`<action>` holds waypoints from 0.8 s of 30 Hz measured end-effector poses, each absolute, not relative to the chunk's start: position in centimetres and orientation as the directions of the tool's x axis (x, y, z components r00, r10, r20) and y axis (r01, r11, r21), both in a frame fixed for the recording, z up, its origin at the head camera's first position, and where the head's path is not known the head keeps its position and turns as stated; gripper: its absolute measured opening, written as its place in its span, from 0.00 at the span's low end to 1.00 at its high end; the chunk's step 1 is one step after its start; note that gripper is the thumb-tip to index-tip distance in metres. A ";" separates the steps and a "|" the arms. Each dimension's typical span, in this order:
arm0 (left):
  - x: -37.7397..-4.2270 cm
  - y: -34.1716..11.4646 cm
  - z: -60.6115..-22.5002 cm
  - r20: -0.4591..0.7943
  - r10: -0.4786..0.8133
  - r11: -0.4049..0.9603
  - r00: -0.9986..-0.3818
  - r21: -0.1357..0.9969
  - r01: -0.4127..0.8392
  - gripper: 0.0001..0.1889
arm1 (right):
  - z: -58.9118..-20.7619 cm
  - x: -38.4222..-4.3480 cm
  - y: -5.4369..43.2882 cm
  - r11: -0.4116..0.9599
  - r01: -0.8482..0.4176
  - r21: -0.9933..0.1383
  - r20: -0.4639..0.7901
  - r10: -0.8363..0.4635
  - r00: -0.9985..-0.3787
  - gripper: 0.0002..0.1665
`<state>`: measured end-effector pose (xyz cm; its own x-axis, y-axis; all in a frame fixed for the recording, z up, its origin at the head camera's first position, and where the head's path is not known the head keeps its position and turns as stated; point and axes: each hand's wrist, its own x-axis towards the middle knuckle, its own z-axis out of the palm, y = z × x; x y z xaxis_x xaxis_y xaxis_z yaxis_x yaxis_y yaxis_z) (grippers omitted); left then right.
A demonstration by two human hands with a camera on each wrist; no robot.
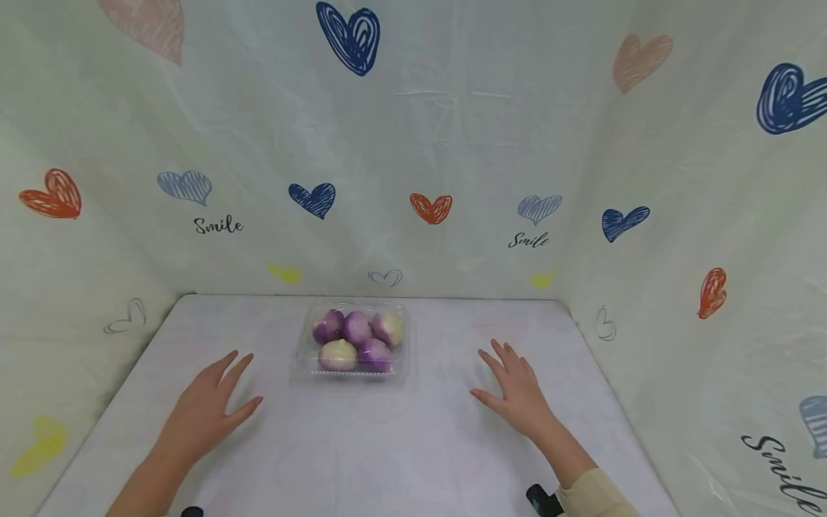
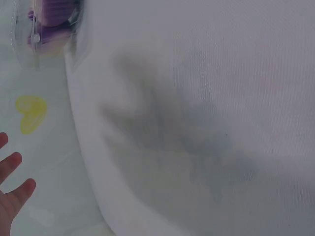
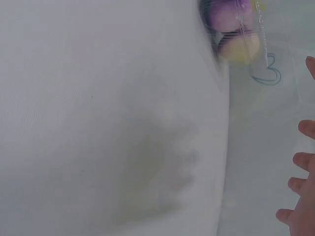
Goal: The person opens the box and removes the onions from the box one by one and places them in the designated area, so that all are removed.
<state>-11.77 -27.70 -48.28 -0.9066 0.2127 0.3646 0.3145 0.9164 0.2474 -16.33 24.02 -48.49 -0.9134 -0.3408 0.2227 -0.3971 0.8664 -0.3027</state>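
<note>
Near the back of the table, left of centre in the head view, sits a clear plastic box (image 1: 308, 355) with several purple and whitish onions (image 1: 357, 328) inside. My left hand (image 1: 205, 406) hovers to the box's left and nearer the front, fingers spread, holding nothing. On the other side, my right hand (image 1: 515, 391) is held out with its fingers apart and nothing in them. The left wrist view catches a corner of the box (image 2: 22, 37) and some left fingers (image 2: 19, 194). Onions (image 3: 241, 47) and right fingertips (image 3: 301, 161) show in the right wrist view.
A white-covered table (image 1: 362, 445) fills the lower middle. Pale sheeting (image 1: 478, 143) printed with hearts and "Smile" encloses its back and sides. Small black devices (image 1: 544, 500) show by both wrists. Shadows of the hands fall on the tabletop.
</note>
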 end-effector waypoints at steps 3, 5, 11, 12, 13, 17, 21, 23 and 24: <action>-11.7 -27.2 -48.4 0.318 0.196 0.912 -0.928 0.288 0.291 0.37 | -48.6 -16.3 23.6 0.850 -0.403 -0.340 0.231 -0.340 -0.912 0.42; -11.8 -26.9 -48.5 0.288 0.190 0.906 -0.938 0.315 0.281 0.37 | -48.6 -16.2 23.3 0.830 -0.402 -0.386 0.231 -0.335 -0.914 0.41; -12.1 -25.9 -49.0 0.199 0.171 0.888 -0.965 0.392 0.238 0.36 | -48.7 -16.0 22.3 0.760 -0.367 -0.537 0.207 -0.303 -0.930 0.39; -12.2 -25.7 -49.2 0.188 0.167 0.887 -0.968 0.400 0.230 0.36 | -48.7 -16.0 22.1 0.753 -0.359 -0.552 0.202 -0.298 -0.933 0.39; -12.2 -25.5 -49.3 0.179 0.163 0.886 -0.970 0.407 0.224 0.36 | -48.7 -16.0 21.9 0.748 -0.349 -0.565 0.192 -0.292 -0.937 0.39; -12.4 -25.0 -49.8 0.175 0.145 0.869 -0.974 0.447 0.210 0.36 | -48.9 -16.1 21.0 0.726 -0.311 -0.613 0.155 -0.275 -0.949 0.40; -12.6 -24.5 -50.5 0.197 0.125 0.843 -0.973 0.495 0.208 0.34 | -49.0 -16.2 20.0 0.699 -0.294 -0.652 0.143 -0.267 -0.953 0.39; -12.7 -24.3 -50.7 0.200 0.118 0.820 -0.973 0.533 0.209 0.34 | -49.0 -16.3 19.4 0.689 -0.291 -0.663 0.144 -0.265 -0.954 0.38; -12.8 -24.2 -50.8 0.199 0.115 0.807 -0.973 0.552 0.208 0.34 | -49.0 -16.3 19.2 0.687 -0.292 -0.665 0.146 -0.264 -0.953 0.38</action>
